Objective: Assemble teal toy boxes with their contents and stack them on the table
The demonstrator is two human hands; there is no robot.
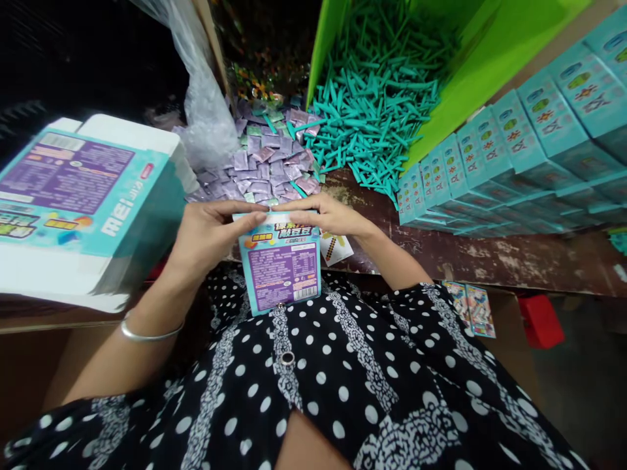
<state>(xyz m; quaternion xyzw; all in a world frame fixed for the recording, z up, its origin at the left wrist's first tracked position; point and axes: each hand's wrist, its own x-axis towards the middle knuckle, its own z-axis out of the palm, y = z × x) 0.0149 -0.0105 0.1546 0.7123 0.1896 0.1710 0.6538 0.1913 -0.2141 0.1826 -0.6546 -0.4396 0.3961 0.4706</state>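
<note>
A turquoise and purple printed carton [283, 267] stands upright against my front, its text panel facing me. My left hand [208, 232] grips the carton's upper left edge, thumb on the near face and fingers along the top. At the upper right, my right hand [330, 212] holds the same edge, with its fingers lying across the top. The fingertips of both hands come close together at the middle of the top edge. Just beyond them lies a heap of small lilac sachets [267, 160]. A white printed card [337, 248] shows partly behind the carton.
A stack of flat cartons [73, 189] lies at the left. Clear plastic film [206, 111] hangs behind it. Turquoise plastic sticks [372, 117] spill from a green container [470, 85]. Rows of filled-out turquoise boxes [514, 143] line the right side. A red object [541, 320] sits below the table edge.
</note>
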